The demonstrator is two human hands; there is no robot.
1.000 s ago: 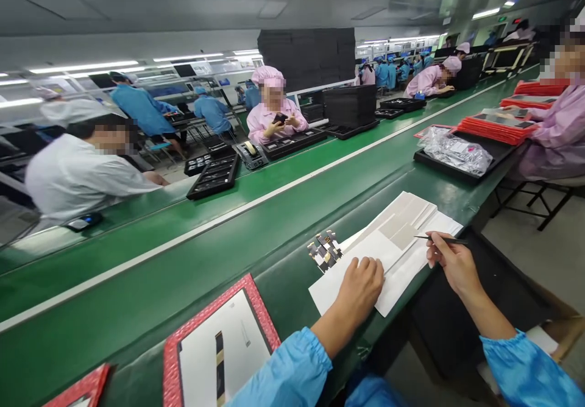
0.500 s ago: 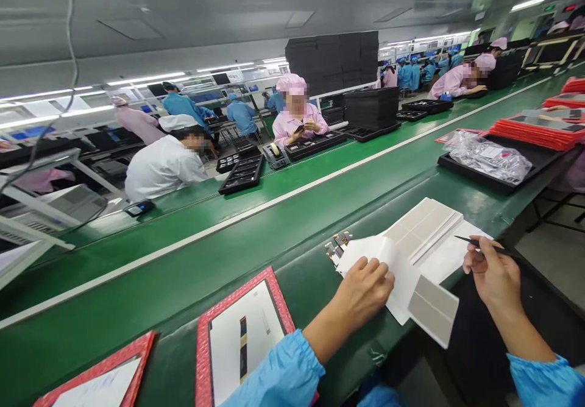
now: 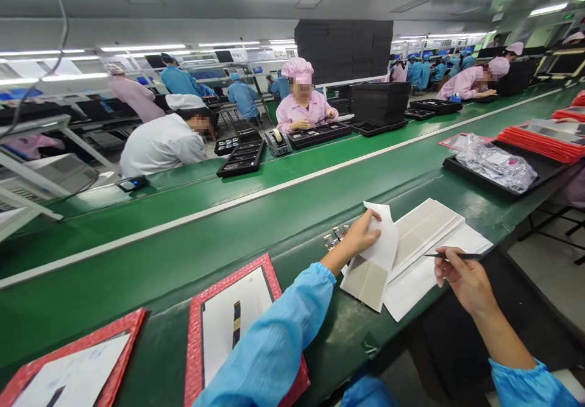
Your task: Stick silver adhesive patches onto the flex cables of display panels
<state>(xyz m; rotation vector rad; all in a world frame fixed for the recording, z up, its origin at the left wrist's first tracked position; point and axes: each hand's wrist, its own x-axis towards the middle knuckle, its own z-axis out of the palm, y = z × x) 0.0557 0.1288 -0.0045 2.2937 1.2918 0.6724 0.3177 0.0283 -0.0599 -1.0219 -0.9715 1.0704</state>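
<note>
Head view: left hand (image 3: 361, 236) pinches white sheet (image 3: 381, 239), lifted and curled above desk (image 3: 192, 261), over grey card (image 3: 365, 282). Right hand (image 3: 459, 273) closed on thin tweezers (image 3: 452, 255), near paper stack (image 3: 429, 236). Risk: curled sheet can crease or slip; sleeve can sweep small connectors (image 3: 336, 236) beside the left hand.

A white paper sheet (image 3: 381, 239) is lifted and curled upward by its top edge, right of the frame's centre, pinched in the left hand (image 3: 361, 236). Under it lies a grey rectangular sheet (image 3: 364, 280), flat at the near edge of the green desk (image 3: 183, 267). Just right, a fanned stack of grey-and-white sheets (image 3: 425, 230) lies flat on the desk. A thin dark pair of tweezers (image 3: 452, 255), roughly level and pointing left, is held in the right hand (image 3: 461, 276) over the stack's lower right part.
</note>
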